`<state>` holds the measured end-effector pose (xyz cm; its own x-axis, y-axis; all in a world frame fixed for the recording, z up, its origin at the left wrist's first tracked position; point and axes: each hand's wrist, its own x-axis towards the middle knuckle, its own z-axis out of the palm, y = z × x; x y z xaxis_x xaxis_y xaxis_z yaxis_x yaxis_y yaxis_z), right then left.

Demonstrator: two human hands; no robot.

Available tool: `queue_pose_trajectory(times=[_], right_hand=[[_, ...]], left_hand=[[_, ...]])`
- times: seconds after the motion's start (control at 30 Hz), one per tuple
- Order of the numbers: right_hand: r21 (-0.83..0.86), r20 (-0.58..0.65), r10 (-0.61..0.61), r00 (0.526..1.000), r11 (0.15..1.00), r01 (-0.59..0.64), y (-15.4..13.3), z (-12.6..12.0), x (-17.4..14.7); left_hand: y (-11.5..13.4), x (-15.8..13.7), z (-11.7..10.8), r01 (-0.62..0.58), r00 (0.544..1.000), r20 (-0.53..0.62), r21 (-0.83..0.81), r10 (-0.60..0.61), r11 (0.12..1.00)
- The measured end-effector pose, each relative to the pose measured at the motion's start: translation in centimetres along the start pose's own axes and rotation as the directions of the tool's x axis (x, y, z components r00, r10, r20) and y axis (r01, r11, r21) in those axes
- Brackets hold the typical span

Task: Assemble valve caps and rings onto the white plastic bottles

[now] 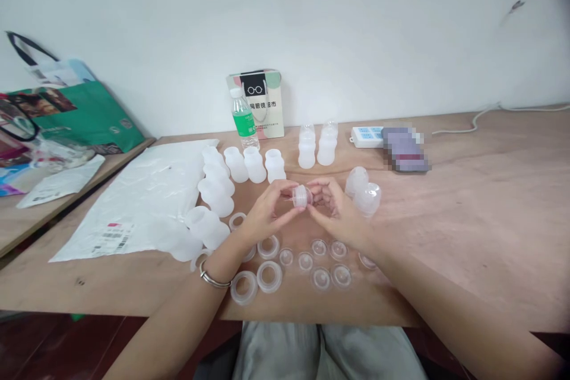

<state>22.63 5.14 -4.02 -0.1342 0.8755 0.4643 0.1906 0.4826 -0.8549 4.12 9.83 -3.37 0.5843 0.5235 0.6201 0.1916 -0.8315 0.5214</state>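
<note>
Both hands meet over the middle of the wooden table (467, 219). My left hand (267, 214) and my right hand (336, 211) pinch a small translucent ring-and-nipple piece (301, 196) between their fingertips, held just above the tabletop. Under my wrists lie several translucent screw rings (269, 276) and small round nipples (320, 278). Several white translucent bottle bodies (256, 164) stand and lie behind and to the left of my hands. Two domed caps (367, 197) sit just right of my right hand. A metal bangle (212, 278) circles my left wrist.
A white plastic mailer bag (142, 202) covers the table's left part. At the back stand a water bottle (243, 120), a small paper bag (265, 101), two assembled bottles (317, 143), a white power strip (367, 136) and a blurred-out object (405, 148). A green bag (80, 113) sits on the side table.
</note>
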Motion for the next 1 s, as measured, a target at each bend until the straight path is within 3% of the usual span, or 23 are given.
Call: queue_pose_trajectory(times=[0.2,0.67,1.0], right_hand=[[-0.026,0.022,-0.04,0.999,0.999,0.041,-0.1,0.2,-0.3],[0.021,-0.004,-0.041,0.999,0.999,0.041,-1.0,0.6,-0.7],[-0.034,0.025,-0.029,0.999,0.999,0.03,-1.5,0.3,-0.6]], left_hand=[[0.0,-0.1,-0.5,0.053,0.999,-0.006,0.054,-0.053,0.997],[-0.5,-0.2,-0.3,0.093,0.994,-0.023,-0.27,-0.104,0.958],[-0.2,-0.1,-0.4,0.114,0.988,-0.067,-0.264,-0.136,0.958]])
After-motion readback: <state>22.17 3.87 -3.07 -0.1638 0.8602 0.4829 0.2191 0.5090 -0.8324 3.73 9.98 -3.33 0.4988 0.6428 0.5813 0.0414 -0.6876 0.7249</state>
